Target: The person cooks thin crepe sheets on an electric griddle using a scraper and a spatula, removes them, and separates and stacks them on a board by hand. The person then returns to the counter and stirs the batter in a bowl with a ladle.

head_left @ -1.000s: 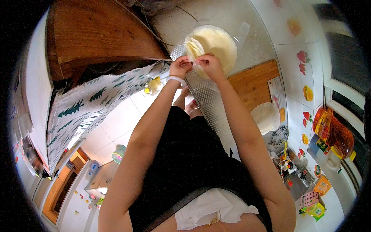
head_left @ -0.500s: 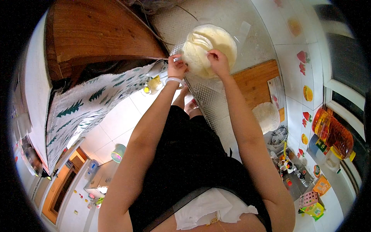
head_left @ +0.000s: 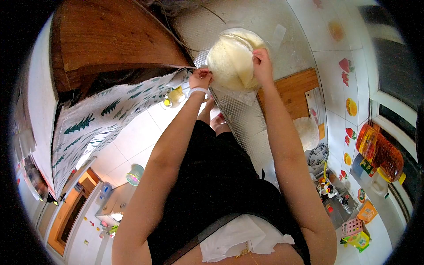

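Head view: right fingers (head_left: 258, 57) pinch a pale sheet (head_left: 230, 59); left fingers (head_left: 205, 76) loosely open; jug (head_left: 383, 154) holds amber liquid (head_left: 373, 145).

Head-worn camera looks steeply down over the hands (head_left: 262, 62) and counter (head_left: 291, 55).

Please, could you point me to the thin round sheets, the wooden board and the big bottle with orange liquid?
Thin round sheets (head_left: 229, 57): head view, pale top surface.
Wooden board (head_left: 292, 93): head view, bare wood.
Big bottle (head_left: 380, 152): head view, middle of its side.
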The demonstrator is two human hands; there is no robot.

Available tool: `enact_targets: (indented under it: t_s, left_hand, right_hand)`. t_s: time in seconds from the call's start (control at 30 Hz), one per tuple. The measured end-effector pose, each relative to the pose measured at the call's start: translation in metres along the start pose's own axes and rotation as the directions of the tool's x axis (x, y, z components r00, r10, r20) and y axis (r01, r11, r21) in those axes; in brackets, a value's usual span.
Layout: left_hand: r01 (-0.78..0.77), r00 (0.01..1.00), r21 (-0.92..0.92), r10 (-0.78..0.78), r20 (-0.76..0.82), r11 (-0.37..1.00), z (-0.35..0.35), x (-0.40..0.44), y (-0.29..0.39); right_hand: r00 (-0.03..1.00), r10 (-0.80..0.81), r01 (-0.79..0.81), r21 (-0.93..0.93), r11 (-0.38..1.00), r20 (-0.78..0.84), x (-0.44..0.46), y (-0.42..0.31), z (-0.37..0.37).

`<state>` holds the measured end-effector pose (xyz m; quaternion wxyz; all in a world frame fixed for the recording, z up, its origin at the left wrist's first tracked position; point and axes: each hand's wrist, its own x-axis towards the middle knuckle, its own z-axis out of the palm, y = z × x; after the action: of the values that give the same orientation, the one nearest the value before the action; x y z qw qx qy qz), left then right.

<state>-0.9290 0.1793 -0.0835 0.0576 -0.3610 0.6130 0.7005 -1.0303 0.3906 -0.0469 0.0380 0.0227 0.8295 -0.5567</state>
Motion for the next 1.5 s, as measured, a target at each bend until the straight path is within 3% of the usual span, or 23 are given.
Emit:
enact_targets:
  t_s: [0.13,0.2,0.33,0.43,0.53,0.63,0.73,0.83,0.93,1.13,1.23,1.33,1.43,1.5]
  left_hand:
    - [-0.236,0.967,0.388,0.257,-0.003,0.891,-0.002,0.000,0.005]
    - [-0.365,0.912,0.568,0.406,0.058,0.738,0.002,-0.009,0.016]
    - [-0.368,0.925,0.434,0.372,0.081,0.822,0.020,-0.017,0.034]
    - [-0.455,0.880,0.266,0.476,-0.016,0.850,0.035,-0.007,0.020]
    - [-0.358,0.932,0.057,0.353,0.087,0.932,0.042,-0.012,0.023]
    - [-0.154,0.974,-0.034,0.158,0.164,0.987,0.049,-0.029,0.040]
    - [-0.188,0.936,-0.171,0.229,0.267,0.967,0.050,-0.029,0.027]
    - [-0.105,0.945,-0.406,0.218,0.243,0.908,0.049,-0.034,0.019]
    - [-0.054,0.979,-0.297,0.109,0.174,0.953,0.039,-0.027,0.010]
    - [-0.155,0.945,-0.223,0.210,0.250,0.962,0.040,-0.020,0.016]
    - [-0.240,0.940,-0.215,0.282,0.192,0.946,0.052,-0.021,0.024]
    - [-0.255,0.948,-0.188,0.283,0.144,0.949,0.059,-0.016,0.029]
    - [-0.017,0.990,-0.157,0.039,0.139,0.987,0.062,-0.019,0.045]
    - [-0.080,0.991,-0.137,0.093,0.093,0.987,0.060,-0.013,0.034]
  right_hand:
    - [0.963,-0.179,0.218,-0.190,0.957,0.201,-0.004,-0.006,-0.001]
    - [0.951,-0.135,0.172,-0.115,0.978,0.277,-0.008,-0.010,0.003]
    - [0.903,-0.055,0.062,-0.003,0.998,0.425,-0.016,-0.025,0.018]
    - [0.922,-0.065,0.089,-0.045,0.995,0.381,-0.020,-0.029,0.031]
    - [0.940,-0.006,0.059,-0.143,0.988,0.342,-0.024,-0.040,0.031]
    - [0.967,0.005,0.031,-0.139,0.990,0.253,-0.026,-0.035,0.036]
    - [0.992,-0.011,0.030,-0.146,0.989,0.126,-0.024,-0.029,0.037]
    - [0.994,-0.021,0.038,-0.155,0.987,0.111,-0.019,-0.027,0.026]
    - [0.986,0.062,-0.049,-0.089,0.995,0.154,-0.011,-0.016,0.018]
    - [0.959,0.119,-0.153,0.118,0.981,0.256,-0.004,0.003,0.013]
    - [0.912,0.209,-0.283,0.175,0.943,0.353,-0.006,-0.003,0.010]
    - [0.898,0.150,-0.239,0.173,0.956,0.413,-0.004,-0.002,0.012]
    - [0.864,0.115,-0.183,0.093,0.979,0.491,-0.006,-0.008,0.012]
    - [0.880,0.061,-0.108,0.074,0.991,0.471,-0.005,-0.001,0.018]
